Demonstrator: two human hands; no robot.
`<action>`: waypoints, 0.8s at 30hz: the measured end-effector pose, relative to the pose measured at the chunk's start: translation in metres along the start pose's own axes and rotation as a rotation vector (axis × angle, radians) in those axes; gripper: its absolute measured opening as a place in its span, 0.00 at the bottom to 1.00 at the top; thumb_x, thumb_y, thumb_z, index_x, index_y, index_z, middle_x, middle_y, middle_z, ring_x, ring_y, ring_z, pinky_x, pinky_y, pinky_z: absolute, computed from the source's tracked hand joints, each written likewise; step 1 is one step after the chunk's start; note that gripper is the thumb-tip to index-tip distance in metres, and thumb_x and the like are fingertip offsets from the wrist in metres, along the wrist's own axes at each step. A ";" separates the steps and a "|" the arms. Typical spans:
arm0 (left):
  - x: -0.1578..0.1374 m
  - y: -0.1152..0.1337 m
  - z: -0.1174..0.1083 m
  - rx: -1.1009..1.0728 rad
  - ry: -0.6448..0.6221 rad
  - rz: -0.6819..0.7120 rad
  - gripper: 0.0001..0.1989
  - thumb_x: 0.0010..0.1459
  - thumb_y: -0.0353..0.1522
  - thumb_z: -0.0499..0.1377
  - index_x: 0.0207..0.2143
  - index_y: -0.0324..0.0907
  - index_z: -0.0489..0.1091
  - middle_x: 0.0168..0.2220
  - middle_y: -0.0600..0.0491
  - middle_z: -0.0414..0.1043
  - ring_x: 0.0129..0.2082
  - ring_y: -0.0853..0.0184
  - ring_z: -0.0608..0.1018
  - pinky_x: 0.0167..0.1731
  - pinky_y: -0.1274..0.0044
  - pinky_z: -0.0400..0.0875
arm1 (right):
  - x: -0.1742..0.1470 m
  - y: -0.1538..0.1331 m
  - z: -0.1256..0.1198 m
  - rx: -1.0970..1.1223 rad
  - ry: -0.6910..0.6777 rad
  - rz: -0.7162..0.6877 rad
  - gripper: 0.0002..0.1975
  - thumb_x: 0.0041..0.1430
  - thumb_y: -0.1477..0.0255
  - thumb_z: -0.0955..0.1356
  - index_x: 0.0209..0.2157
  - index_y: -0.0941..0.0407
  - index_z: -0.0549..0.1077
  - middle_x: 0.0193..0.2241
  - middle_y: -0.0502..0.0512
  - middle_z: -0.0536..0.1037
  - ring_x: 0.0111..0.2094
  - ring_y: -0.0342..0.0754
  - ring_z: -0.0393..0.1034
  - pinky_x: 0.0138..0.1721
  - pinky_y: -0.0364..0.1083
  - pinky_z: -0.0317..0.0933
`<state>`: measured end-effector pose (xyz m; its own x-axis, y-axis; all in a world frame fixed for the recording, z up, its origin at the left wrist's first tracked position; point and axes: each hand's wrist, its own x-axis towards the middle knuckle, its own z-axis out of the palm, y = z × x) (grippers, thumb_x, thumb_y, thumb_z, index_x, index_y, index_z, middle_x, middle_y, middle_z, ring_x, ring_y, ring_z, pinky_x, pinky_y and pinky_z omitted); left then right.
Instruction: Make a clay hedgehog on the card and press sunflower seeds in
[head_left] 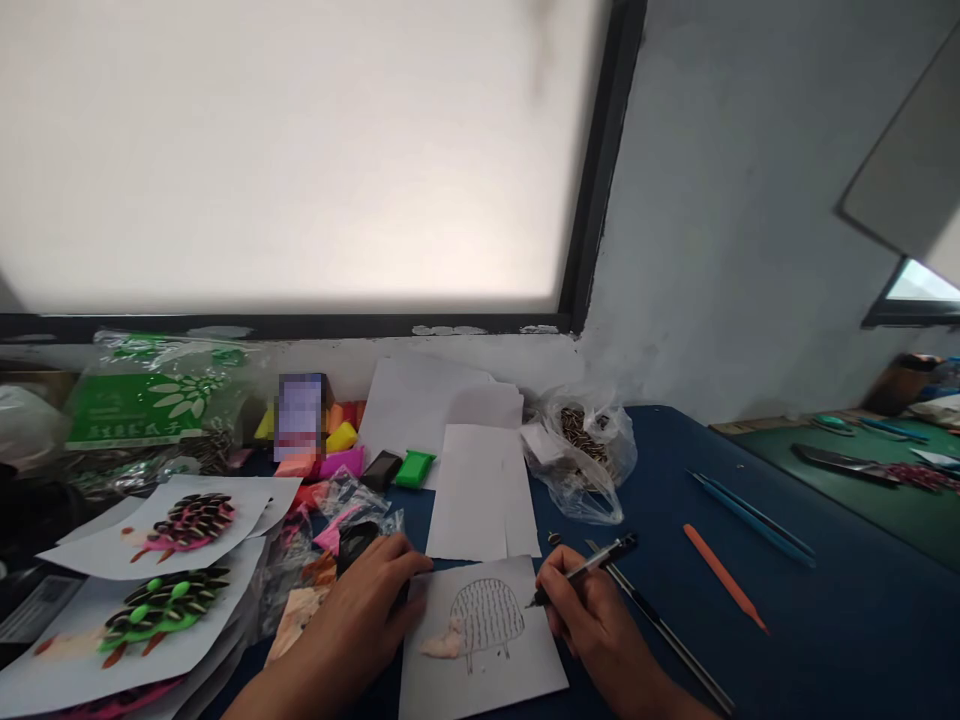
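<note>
My right hand (589, 605) grips a dark pen (600, 568) between thumb and fingers, its tip just over the right side of a white sheet (525, 680). On that sheet is a line drawing of a hedgehog (489, 622), its rounded body full of short marks, with pale clay (442, 645) at the snout. My left hand (382, 595) rests at the sheet's upper left edge, its fingers slightly bent and apart with nothing seen in them. Part of the thumb side is in shadow.
Finished hedgehog pictures (187, 525) lie stacked at left. Behind are coloured clay packs (415, 468), blank paper (476, 490) and a plastic bag of seeds (585, 435). Blue tweezers (750, 515), an orange tool (724, 575) and a thin metal rod (682, 650) lie on the blue table at right.
</note>
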<state>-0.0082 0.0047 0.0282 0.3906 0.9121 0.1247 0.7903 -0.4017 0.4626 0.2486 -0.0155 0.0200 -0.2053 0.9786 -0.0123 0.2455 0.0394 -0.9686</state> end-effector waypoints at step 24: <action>0.002 0.009 -0.006 -0.080 -0.040 -0.105 0.12 0.60 0.33 0.50 0.29 0.44 0.73 0.31 0.52 0.75 0.32 0.62 0.75 0.33 0.73 0.67 | -0.011 -0.003 0.000 -0.160 -0.022 -0.214 0.17 0.69 0.58 0.57 0.40 0.55 0.69 0.26 0.50 0.65 0.25 0.45 0.59 0.26 0.43 0.56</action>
<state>-0.0033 0.0038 0.0374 0.3276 0.9441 0.0373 0.7883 -0.2949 0.5400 0.2501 -0.0264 0.0226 -0.2888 0.9401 0.1814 0.3404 0.2778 -0.8983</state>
